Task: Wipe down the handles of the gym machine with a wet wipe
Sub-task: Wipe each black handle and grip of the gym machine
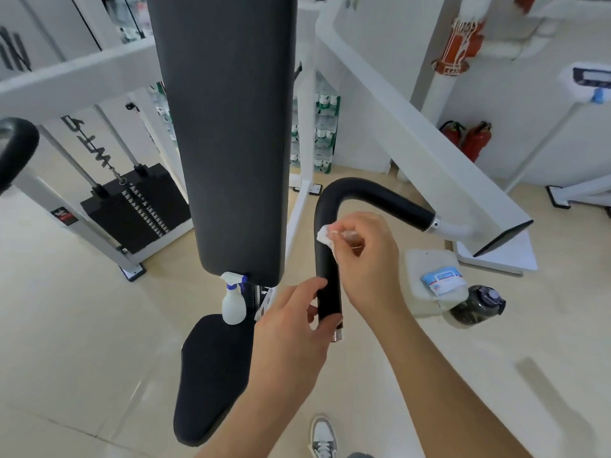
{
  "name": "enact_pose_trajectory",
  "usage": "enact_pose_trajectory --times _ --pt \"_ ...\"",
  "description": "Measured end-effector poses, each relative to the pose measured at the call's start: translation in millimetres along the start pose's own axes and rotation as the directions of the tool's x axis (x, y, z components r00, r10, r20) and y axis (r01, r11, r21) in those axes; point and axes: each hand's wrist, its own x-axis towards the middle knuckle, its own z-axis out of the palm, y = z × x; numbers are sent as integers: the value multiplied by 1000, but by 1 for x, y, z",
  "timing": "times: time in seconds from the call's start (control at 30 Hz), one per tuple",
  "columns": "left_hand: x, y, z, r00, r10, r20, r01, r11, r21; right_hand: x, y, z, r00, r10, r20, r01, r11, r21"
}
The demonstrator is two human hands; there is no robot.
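Handle: black foam-sleeved tube handle, bent like a hook, centre-right of the frame. Its upper run joins a white machine arm through a chrome collar; the lower run hangs straight down to a chrome end cap.
Wipe: small crumpled white wet wipe, pressed to the handle's straight run just below the bend, on the side facing the camera.
Right hand: right hand enters from the lower right with a bare forearm, wrist bent, back of the hand toward the camera. Fingers curled and bunched together, their tips and the thumb pinching the wipe against the foam.
Left hand: left hand rises from bottom centre, forearm slanting up and right. Thumb and fingers curl round the lowest part of the handle, just above the end cap, with one finger crossing the front of the tube.
Bench: tall black padded backrest fills upper centre; black padded seat sits below it, left of the left hand.
Spray bottle: white plastic spray bottle with blue trigger stands on the seat at the foot of the backrest.
Weights: black plate stack on steel guide rods, mid left.
Stool: pale square stool at right carries a blue-and-white wipe packet; a dark translucent water jug stands just beside it.
Far wall: two red fire extinguishers, upper right.
Floor: beige tiles; a grey-and-white sneaker at the bottom edge.
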Motion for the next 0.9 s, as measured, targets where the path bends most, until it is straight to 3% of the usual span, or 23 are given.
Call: enact_pose_trajectory --times 0.13,0.23,0.3,0.43,0.53,0.7,0.83,0.9 --pt "1 -2 1 1000 6 -4 -6 1000 0 -32 0 0 1000 3 27 -2 998 -59" --pt "1 -1 1 1000 4 0 -4 1000 8 2 -6 3 999 -39 -26 35 990 -138" --pt "0 -1 -1 1000 7 12 -7 1000 10 6 -9 4 992 -124 -28 114 968 -224" --pt "0 -2 -2 1000 1 22 -1 1000 5 -18 -10 5 952 -275 138 306 892 -334" --pt "0 -2 -3 999 -16 35 16 1000 -4 18 -14 7 963 -269 9 258 912 -321" --pt "2 -1 -9 997 -33 63 35 999 -21 -11 -12 9 931 -287 226 352 867 -352" --pt "2 -1 -8 997 -39 63 42 998 -48 24 -16 11 959 -271 87 283 884 -372" --pt "2 -2 -11 996 -51 72 56 996 -67 13 -16 12 960 -252 126 281 883 -376"
